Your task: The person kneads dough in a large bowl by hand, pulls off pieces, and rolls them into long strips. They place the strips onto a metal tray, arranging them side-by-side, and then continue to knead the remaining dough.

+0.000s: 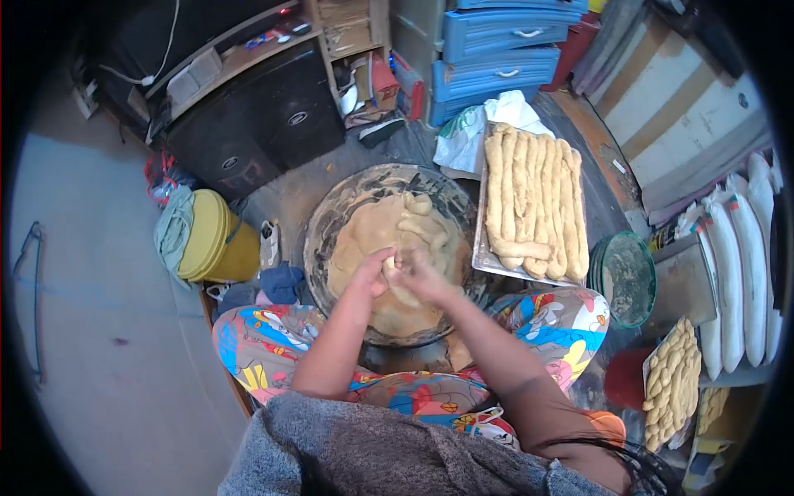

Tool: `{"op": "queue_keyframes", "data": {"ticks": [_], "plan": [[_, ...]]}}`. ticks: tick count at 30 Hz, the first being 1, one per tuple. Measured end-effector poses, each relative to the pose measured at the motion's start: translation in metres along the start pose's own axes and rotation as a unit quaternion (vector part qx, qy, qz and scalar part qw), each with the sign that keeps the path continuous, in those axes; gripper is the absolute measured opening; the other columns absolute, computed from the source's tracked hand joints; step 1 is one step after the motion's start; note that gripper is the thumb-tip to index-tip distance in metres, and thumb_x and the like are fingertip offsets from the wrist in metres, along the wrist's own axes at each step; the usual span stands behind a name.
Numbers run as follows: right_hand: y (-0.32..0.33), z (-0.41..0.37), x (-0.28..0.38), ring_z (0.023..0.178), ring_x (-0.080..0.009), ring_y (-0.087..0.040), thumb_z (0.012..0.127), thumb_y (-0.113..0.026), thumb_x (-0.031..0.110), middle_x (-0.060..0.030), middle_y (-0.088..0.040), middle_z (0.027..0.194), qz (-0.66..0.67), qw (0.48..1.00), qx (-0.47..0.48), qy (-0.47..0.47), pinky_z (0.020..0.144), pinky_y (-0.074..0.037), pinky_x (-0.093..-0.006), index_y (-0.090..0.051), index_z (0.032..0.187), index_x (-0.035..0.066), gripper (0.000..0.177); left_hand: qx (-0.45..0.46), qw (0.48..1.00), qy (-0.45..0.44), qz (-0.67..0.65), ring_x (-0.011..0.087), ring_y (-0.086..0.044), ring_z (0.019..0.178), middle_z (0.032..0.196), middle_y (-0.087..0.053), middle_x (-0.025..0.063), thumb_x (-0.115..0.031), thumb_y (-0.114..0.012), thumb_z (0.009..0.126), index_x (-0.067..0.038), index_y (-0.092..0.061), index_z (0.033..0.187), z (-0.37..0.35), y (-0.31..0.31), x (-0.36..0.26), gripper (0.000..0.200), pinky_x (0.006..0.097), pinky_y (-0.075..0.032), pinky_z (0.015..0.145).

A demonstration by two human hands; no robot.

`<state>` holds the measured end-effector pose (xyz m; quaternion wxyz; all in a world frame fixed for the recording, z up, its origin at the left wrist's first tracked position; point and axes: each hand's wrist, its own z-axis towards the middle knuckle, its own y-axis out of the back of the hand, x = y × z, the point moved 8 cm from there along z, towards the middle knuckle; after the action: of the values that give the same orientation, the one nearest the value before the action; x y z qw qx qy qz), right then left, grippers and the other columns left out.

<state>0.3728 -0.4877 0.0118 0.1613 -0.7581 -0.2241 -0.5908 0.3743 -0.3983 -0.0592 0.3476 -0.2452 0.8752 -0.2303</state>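
Observation:
Both my hands are over a wide round basin [318,217] between my knees. Tan flour or meal [356,240] lies in it, with lumps of dough [420,221] toward the upper right. My left hand [376,273] is closed round a small piece of dough [390,266]. My right hand [418,277] is at the same piece, close beside the left, and blurred by motion, so its fingers are unclear. To the right of the basin, a tray [529,277] holds several long twisted dough strips [533,198] laid side by side.
A yellow bucket [236,248] with a cloth stands at the left. At the right are a green-rimmed round tub [628,277], a second tray load of braided dough [672,384] and white sacks [732,281]. Blue drawers [496,74] and a black cabinet [256,124] stand behind.

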Motion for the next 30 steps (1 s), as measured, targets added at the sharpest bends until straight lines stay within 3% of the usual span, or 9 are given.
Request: {"op": "queue_keyframes", "data": {"ticks": [3, 6, 9, 11, 12, 15, 17, 22, 30], "plan": [[-0.007, -0.004, -0.029, 0.107, -0.0209, -0.051, 0.080, -0.064, 0.016, -0.0124, -0.049, 0.118, 0.083, 0.984, -0.097, 0.125, 0.092, -0.040, -0.0341, -0.036, 0.131, 0.005, 0.060, -0.037, 0.994, -0.011, -0.098, 0.0149, -0.053, 0.055, 0.064, -0.053, 0.0033, -0.015, -0.057, 0.083, -0.007, -0.054, 0.084, 0.001, 0.014, 0.006, 0.008, 0.0302, -0.048, 0.053], [-0.017, -0.009, -0.028, 0.100, -0.0197, -0.054, 0.080, -0.063, 0.014, -0.0116, -0.056, 0.106, -0.082, 0.990, 0.091, 0.065, 0.089, -0.042, -0.0349, -0.043, 0.125, 0.005, 0.050, 0.003, 0.986, -0.076, -0.151, 0.0174, -0.056, 0.060, 0.072, -0.057, 0.0052, -0.014, -0.054, 0.086, -0.006, -0.053, 0.088, 0.018, 0.063, 0.000, 0.009, 0.0293, -0.050, 0.054], [-0.007, -0.022, -0.005, 0.093, -0.0217, -0.057, 0.080, -0.062, 0.013, -0.0095, -0.060, 0.094, -0.092, 0.985, 0.106, -0.101, 0.086, -0.044, -0.0379, -0.050, 0.117, 0.004, 0.040, -0.208, 0.969, -0.113, 0.077, 0.0199, -0.057, 0.077, 0.090, -0.057, 0.0083, -0.022, -0.060, 0.082, -0.005, -0.052, 0.104, -0.018, 0.071, -0.005, 0.029, 0.0357, -0.051, 0.064], [-0.005, -0.019, 0.036, 0.090, -0.0187, -0.059, 0.080, -0.061, 0.013, -0.0082, -0.060, 0.089, -0.334, 0.909, 0.007, 0.247, 0.081, -0.047, -0.0368, -0.054, 0.111, 0.004, 0.033, -0.196, 0.970, -0.130, 0.068, 0.0203, -0.057, 0.083, 0.097, -0.056, 0.0093, -0.024, -0.062, 0.081, -0.004, -0.049, 0.110, -0.075, -0.001, -0.020, 0.037, 0.0357, -0.050, 0.066], [-0.002, -0.015, 0.044, 0.090, -0.0187, -0.059, 0.080, -0.061, 0.013, -0.0082, -0.060, 0.089, -0.334, 0.910, 0.007, 0.247, 0.081, -0.047, -0.0368, -0.054, 0.111, 0.004, 0.033, -0.183, 0.970, -0.147, 0.060, 0.0208, -0.056, 0.090, 0.105, -0.054, 0.0102, -0.025, -0.064, 0.080, -0.004, -0.046, 0.115, -0.087, -0.022, -0.026, 0.045, 0.0356, -0.050, 0.069], [0.006, -0.033, 0.112, 0.086, -0.0145, -0.059, 0.080, -0.061, 0.013, -0.0074, -0.060, 0.085, -0.275, 0.894, 0.002, 0.353, 0.076, -0.048, -0.0326, -0.056, 0.109, 0.004, 0.030, 0.140, 0.955, -0.248, 0.076, 0.0174, -0.058, 0.086, 0.100, -0.058, 0.0081, -0.025, -0.067, 0.078, -0.004, -0.050, 0.113, -0.096, -0.080, -0.032, 0.044, 0.0301, -0.049, 0.069], [0.028, -0.030, 0.111, 0.089, -0.0134, -0.056, 0.078, -0.063, 0.016, -0.0107, -0.059, 0.096, 0.005, 0.996, 0.007, 0.088, 0.081, -0.046, -0.0313, -0.051, 0.115, 0.002, 0.042, 0.121, 0.939, -0.247, 0.204, 0.0153, -0.058, 0.081, 0.094, -0.059, 0.0061, -0.023, -0.067, 0.078, -0.005, -0.053, 0.108, -0.111, -0.097, -0.053, 0.038, 0.0279, -0.049, 0.069], [0.019, -0.045, 0.145, 0.093, -0.0204, -0.056, 0.077, -0.067, 0.023, -0.0156, -0.044, 0.121, 0.127, 0.927, -0.077, 0.345, 0.083, -0.045, -0.0338, -0.032, 0.131, 0.001, 0.068, 0.090, 0.914, -0.360, 0.165, 0.0128, -0.058, 0.065, 0.076, -0.058, 0.0028, -0.013, -0.064, 0.080, -0.006, -0.056, 0.091, -0.165, -0.149, -0.122, 0.015, 0.0263, -0.049, 0.062], [-0.010, -0.012, -0.088, 0.083, -0.0263, -0.060, 0.074, -0.067, 0.020, -0.0138, -0.062, 0.092, -0.486, 0.858, -0.004, 0.167, 0.073, -0.044, -0.0373, -0.063, 0.094, 0.008, 0.024, 0.159, 0.754, -0.636, 0.032, 0.0098, -0.047, 0.072, 0.091, -0.050, 0.0051, -0.023, -0.051, 0.091, -0.004, -0.040, 0.124, -0.319, -0.127, -0.219, 0.040, 0.0236, -0.043, 0.060]]}}
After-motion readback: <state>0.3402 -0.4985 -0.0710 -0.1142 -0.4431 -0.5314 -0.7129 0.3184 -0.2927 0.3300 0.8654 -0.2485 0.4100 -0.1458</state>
